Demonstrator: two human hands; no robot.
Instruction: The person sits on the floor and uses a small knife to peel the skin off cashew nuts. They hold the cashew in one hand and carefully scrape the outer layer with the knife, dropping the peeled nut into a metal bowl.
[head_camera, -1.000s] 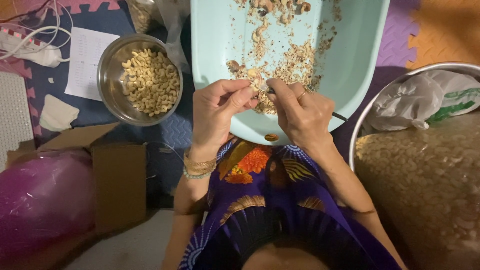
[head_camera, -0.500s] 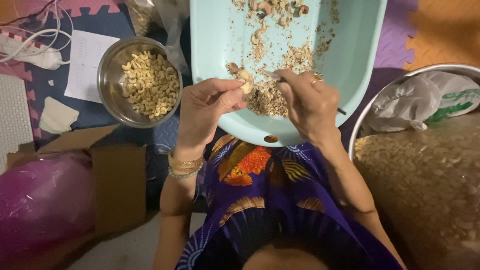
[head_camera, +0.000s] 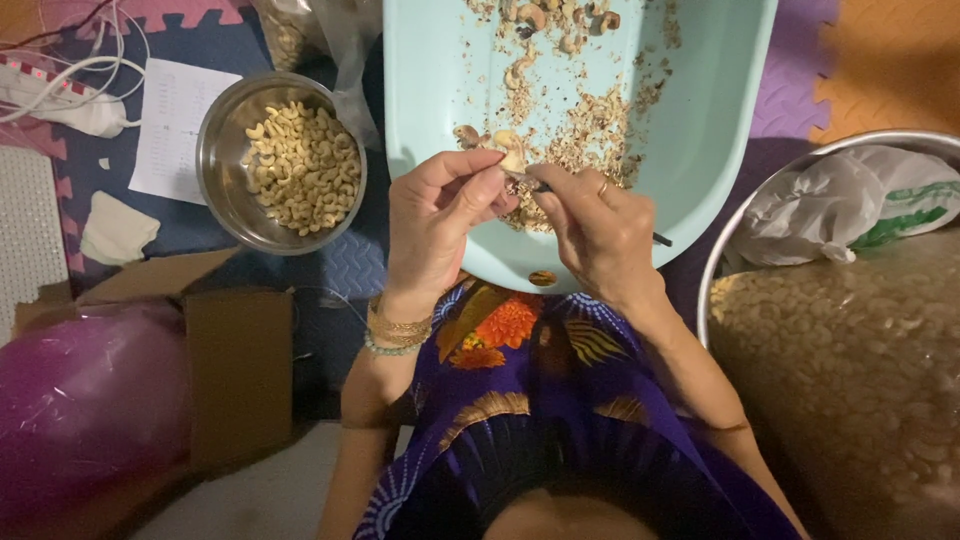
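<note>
From the head camera, a pale, curved cashew nut (head_camera: 510, 155) sits pinched between the thumb and fingertips of the left hand (head_camera: 440, 215), just above the near end of a light turquoise tray (head_camera: 700, 150). The right hand (head_camera: 600, 225) is closed around a thin dark-handled tool (head_camera: 655, 238) whose tip meets the nut; a ring shows on one finger. Both hands are curled tight, touching each other at the nut.

One tray holds scattered brown skins and a few unpeeled nuts at its far end. One steel bowl (head_camera: 215, 150) to the left is filled with peeled cashews. One large metal basin (head_camera: 800, 165) to the right holds a heap of nuts under clear plastic, with a crumpled white bag (head_camera: 840, 205) on top.

The floor is foam puzzle mat (head_camera: 860, 70) in orange, purple and blue. One sheet of paper (head_camera: 175, 125), a cardboard box (head_camera: 235, 370) and a pink bag (head_camera: 85, 410) lie at the left.
</note>
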